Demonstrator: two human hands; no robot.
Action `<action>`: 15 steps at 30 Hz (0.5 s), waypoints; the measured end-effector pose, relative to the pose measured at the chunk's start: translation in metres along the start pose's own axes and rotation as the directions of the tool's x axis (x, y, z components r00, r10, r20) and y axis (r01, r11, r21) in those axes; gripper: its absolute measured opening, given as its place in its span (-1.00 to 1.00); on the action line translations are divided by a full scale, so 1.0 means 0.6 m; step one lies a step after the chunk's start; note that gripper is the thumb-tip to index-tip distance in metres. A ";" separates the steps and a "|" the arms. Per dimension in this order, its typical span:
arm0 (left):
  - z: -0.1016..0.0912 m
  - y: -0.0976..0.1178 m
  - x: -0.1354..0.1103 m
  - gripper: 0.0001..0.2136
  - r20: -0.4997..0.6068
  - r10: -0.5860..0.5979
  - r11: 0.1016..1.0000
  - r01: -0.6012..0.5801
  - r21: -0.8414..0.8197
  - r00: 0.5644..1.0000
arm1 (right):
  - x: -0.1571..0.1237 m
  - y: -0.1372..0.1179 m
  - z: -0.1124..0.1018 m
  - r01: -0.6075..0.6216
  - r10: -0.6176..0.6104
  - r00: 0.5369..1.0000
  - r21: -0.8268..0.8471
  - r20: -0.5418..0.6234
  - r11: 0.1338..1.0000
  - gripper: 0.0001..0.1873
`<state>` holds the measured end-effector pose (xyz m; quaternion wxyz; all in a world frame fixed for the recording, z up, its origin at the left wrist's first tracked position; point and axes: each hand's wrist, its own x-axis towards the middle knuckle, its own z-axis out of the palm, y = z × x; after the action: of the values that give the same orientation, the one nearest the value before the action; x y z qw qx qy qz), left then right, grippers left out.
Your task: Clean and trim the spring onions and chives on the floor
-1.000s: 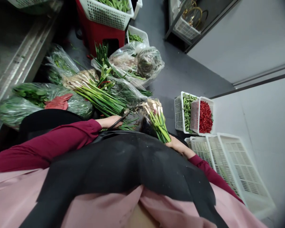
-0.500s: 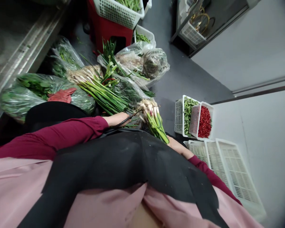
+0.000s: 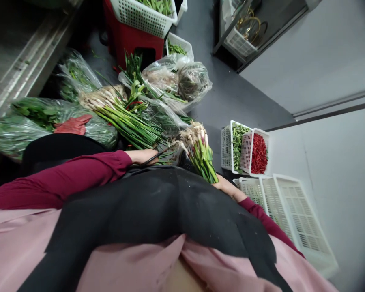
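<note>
My right hand [image 3: 226,187] is closed round the leafy end of a bunch of green garlic [image 3: 200,152], whose white, purple-tinged bulbs and hairy roots point away from me. In my left hand [image 3: 143,156] is a thin dark-bladed tool [image 3: 153,158]; its exact kind is unclear. The blade points toward the bunch's roots, and I cannot tell whether it touches them. A larger pile of green garlic [image 3: 124,117] lies on the floor beyond my left hand, roots to the left. My fingertips are partly hidden on both hands.
Clear plastic bags of greens [image 3: 38,121] lie at the left, with a red glove [image 3: 73,125] on top. Bagged vegetables [image 3: 194,81] lie farther ahead, by a red stool [image 3: 134,40]. Baskets of red chillies [image 3: 259,154] and green peppers [image 3: 239,140] stand right, near white crates [image 3: 301,215].
The bunch in my right hand has turned slightly, roots rising a little. My left hand and the tool's blade have drawn left, away from the roots. The whole view has shifted slightly.
</note>
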<state>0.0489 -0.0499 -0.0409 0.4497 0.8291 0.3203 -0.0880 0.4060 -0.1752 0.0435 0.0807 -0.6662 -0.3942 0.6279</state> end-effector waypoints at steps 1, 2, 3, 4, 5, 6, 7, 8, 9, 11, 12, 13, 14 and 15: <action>-0.001 0.000 0.002 -0.79 0.021 -0.023 1.000 0.022 0.019 1.000 | -0.001 0.000 0.001 0.004 -0.004 1.000 0.001 0.003 1.000 -0.41; -0.001 -0.001 0.003 -0.81 0.043 -0.048 0.998 0.046 0.037 0.998 | -0.001 0.000 0.002 0.005 -0.005 1.000 0.000 0.002 1.000 -0.42; -0.002 -0.002 0.004 -0.81 0.064 -0.066 0.997 0.062 0.051 0.996 | -0.001 -0.001 0.003 0.002 -0.002 1.000 -0.004 -0.001 1.000 -0.43; -0.003 -0.004 0.004 -0.81 0.079 -0.075 0.996 0.071 0.059 0.994 | 0.000 -0.002 0.004 -0.004 0.004 1.000 -0.007 -0.007 1.000 -0.43; -0.003 -0.006 0.004 -0.81 0.084 -0.080 0.995 0.075 0.065 0.993 | 0.000 -0.003 0.006 -0.011 0.011 1.000 -0.007 -0.015 1.000 -0.42; -0.004 -0.008 0.003 -0.80 0.077 -0.091 0.994 0.085 0.069 0.993 | 0.000 -0.006 0.007 -0.017 0.017 1.000 -0.007 -0.022 1.000 -0.41; -0.004 -0.010 0.001 -0.80 0.062 -0.111 0.992 0.107 0.072 0.992 | -0.001 -0.008 0.008 -0.019 0.019 0.999 -0.006 -0.027 1.000 -0.39; -0.005 -0.012 0.000 -0.80 0.047 -0.137 0.988 0.133 0.073 0.989 | -0.001 -0.011 0.008 -0.018 0.018 0.999 -0.004 -0.029 1.000 -0.37; -0.005 -0.013 -0.002 -0.80 0.037 -0.160 0.985 0.157 0.069 0.986 | -0.002 -0.015 0.009 -0.015 0.014 1.000 -0.004 -0.027 1.000 -0.36; -0.004 -0.012 -0.004 -0.82 0.046 -0.153 0.987 0.151 0.045 0.987 | -0.004 -0.020 0.009 -0.003 0.003 1.000 -0.016 -0.025 1.000 -0.35; -0.004 -0.010 -0.003 -0.83 0.059 -0.126 0.992 0.124 0.028 0.990 | -0.004 -0.022 0.010 0.001 -0.002 1.000 -0.026 -0.020 1.000 -0.34; -0.004 -0.007 -0.002 -0.84 0.066 -0.095 0.995 0.094 0.016 0.993 | -0.004 -0.024 0.010 0.007 -0.007 1.000 -0.035 -0.015 0.999 -0.34; -0.004 -0.004 0.000 -0.85 0.064 -0.074 0.997 0.073 0.012 0.995 | -0.003 -0.026 0.012 0.012 -0.013 1.000 -0.046 -0.008 0.999 -0.34; -0.004 0.000 0.003 -0.85 0.056 -0.067 0.998 0.066 0.020 0.996 | -0.002 -0.027 0.013 0.020 -0.020 1.000 -0.057 0.001 0.998 -0.33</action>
<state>0.0497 -0.0470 -0.0401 0.4481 0.8192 0.3338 -0.1293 0.3922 -0.1680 0.0522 0.0680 -0.6641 -0.4187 0.6156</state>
